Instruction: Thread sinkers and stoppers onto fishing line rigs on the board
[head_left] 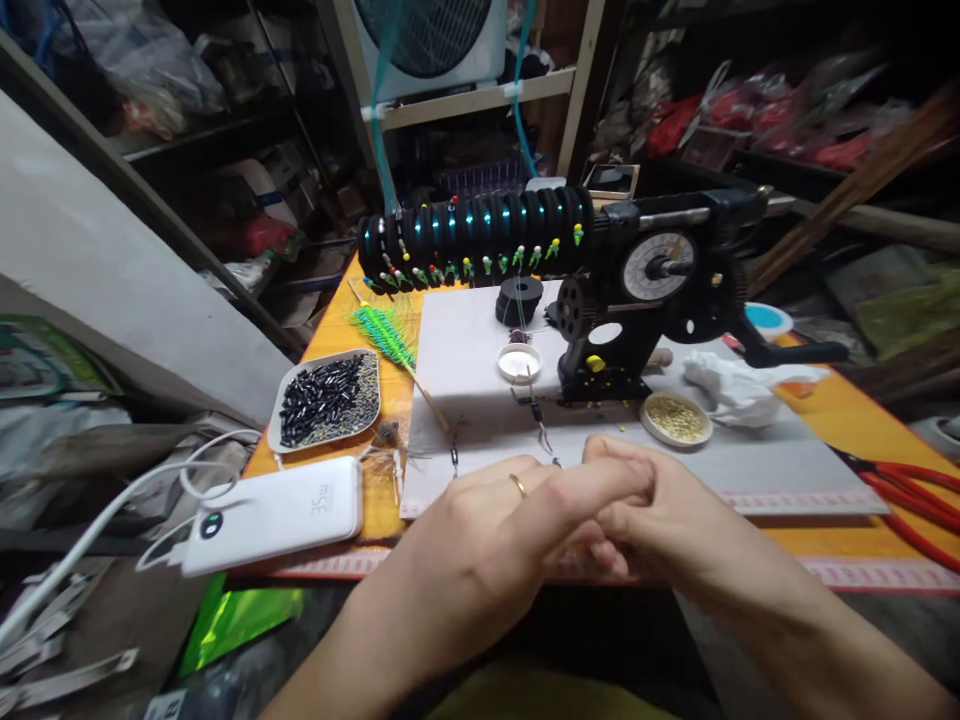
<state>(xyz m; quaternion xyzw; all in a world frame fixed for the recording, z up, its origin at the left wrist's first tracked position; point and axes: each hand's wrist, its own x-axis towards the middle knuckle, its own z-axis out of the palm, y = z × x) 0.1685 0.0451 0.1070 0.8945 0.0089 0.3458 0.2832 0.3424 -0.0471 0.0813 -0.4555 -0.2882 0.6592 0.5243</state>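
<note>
Dark strung piece, one, on the board just beyond the hands

Dark strung piece (536, 412): count 1. Lies on the white board (465, 340), inside its near edge, left of the board's midline. Long axis runs from the far side toward the desk's (337, 315) near edge, leaning slightly right as it comes nearer; near end points at the hands, far end at the small white dish (517, 362). Whether its line reaches the fingers: cannot tell.

Hands: 2, over the desk's near edge. Left hand (487, 525), 1 ring, fingers bent and laid across toward the right hand (675, 520); right fingers curled, the two hands touching. Fingertips partly hidden; cannot tell whether anything is pinched.

Second dark piece (454, 457): 1, near the board's left near corner, axis almost square to the near edge.

Other counts. Winding machine (611, 370): 1, toward the board's far edge, carrying a row of black discs (480, 235), roughly a dozen, exact number unclear. Stack of discs (519, 300): 1, beneath the row. Tray of dark pieces (275, 420): 1, at the desk's left edge. Power bank (277, 515): 1, near left corner. Dish of gold bits (679, 443): 1, right of the dark strung piece. Red-handled tool (911, 468): 1, toward the desk's right edge.
</note>
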